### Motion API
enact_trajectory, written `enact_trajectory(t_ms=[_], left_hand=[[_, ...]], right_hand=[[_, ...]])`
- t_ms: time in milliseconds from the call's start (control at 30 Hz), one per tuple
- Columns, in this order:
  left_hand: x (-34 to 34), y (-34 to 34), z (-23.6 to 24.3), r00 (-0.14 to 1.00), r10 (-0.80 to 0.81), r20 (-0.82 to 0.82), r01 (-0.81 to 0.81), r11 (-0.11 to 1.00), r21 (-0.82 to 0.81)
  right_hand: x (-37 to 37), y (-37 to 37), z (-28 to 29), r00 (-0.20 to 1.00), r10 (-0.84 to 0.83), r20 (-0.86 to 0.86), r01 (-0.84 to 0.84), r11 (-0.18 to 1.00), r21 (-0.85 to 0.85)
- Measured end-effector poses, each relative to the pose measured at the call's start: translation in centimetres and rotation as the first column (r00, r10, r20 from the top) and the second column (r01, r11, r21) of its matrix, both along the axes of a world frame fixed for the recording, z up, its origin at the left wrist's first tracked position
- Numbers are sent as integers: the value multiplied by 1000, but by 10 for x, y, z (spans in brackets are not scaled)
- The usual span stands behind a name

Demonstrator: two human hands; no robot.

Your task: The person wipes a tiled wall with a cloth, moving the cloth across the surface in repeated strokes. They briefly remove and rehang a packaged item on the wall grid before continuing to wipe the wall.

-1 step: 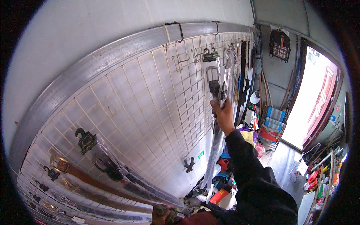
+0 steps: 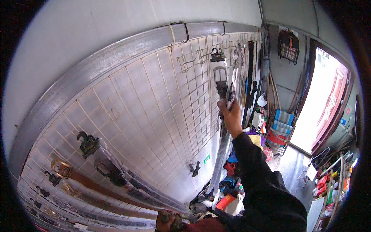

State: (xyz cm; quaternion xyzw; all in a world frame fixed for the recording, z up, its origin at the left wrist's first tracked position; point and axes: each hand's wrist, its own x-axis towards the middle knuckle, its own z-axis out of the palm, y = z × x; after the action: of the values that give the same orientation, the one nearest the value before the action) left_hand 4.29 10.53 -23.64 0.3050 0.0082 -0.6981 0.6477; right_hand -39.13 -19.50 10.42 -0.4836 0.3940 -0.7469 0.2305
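Observation:
My right hand (image 2: 231, 118) is raised in front of the wire grid, closed around a dark belt (image 2: 221, 83) in a clear plastic sleeve. The belt's framed buckle points up, and above it is a dark hook hanger (image 2: 218, 56) close to the grid's hooks. Whether its hook touches the grid I cannot tell. My left hand (image 2: 165, 221) is low at the bottom edge, its fingers closed around something dark and crumpled that I cannot make out. Beside it, a sleeved belt (image 2: 135, 185) with a green-black hanger (image 2: 89, 144) extends along the grid.
The white wire grid (image 2: 154, 96) hangs beneath a metal rail (image 2: 116, 50). More belts, one brown (image 2: 92, 185), line the lower left. Bags and loose goods (image 2: 228, 193) are heaped below. A folding chair (image 2: 281, 127) stands near the bright doorway (image 2: 320, 96); a cluttered shelf (image 2: 328, 185) is at right.
The hanger in front of the grid has moved slightly up and right and turned, with the buckle following. My right hand keeps its grip; my left hand is almost unmoved.

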Motion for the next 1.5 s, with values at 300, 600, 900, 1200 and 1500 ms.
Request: enact_trajectory(t_ms=[300,600,900,1200,1500], left_hand=[[-25,11,26,520,-36,853,373,909,-189],[-50,16,86,336,-73,939,320,946,-41],[-26,25,34,203,-93,975,345,939,17],[0,37,-25,692,-74,718,278,945,-171],[-17,41,36,681,61,730,217,935,-280]], right_hand=[[-15,41,-27,994,-36,106,20,988,151],[97,143,-66,965,261,0,-251,929,272],[180,139,-15,799,600,43,-598,785,165],[208,138,-21,731,681,47,-674,709,210],[219,135,-17,672,741,1,-720,652,239]])
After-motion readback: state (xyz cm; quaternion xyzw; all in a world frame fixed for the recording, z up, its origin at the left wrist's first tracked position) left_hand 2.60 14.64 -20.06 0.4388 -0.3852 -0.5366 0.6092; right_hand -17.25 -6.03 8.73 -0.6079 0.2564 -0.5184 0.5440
